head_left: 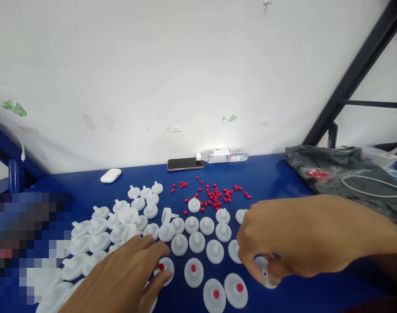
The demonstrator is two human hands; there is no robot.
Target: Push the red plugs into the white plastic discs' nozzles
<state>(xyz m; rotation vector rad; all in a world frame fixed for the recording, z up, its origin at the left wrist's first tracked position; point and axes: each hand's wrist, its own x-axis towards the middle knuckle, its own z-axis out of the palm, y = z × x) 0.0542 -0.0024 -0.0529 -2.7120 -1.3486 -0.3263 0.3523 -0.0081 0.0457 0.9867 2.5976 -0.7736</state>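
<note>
My left hand (129,271) reaches over a white spouted cap (169,263) with a small red tip (161,266) on its spout. Its thumb and index finger are apart, on either side of that red tip. My right hand (289,237) is curled down around another white spouted cap (262,263), which its fingers partly hide. A dark spot shows on this one's spout. Between the hands lie several white caps with red tips (193,268). Behind them stand bare white spouted caps (215,251).
Many white spouted caps (98,241) crowd the left side. Loose red tips (214,198) are scattered at mid-table. A phone (183,164), water bottle (221,155) and white earbud case (111,175) lie along the wall. A dark plastic bag (335,158) is at right on the blue table (266,178).
</note>
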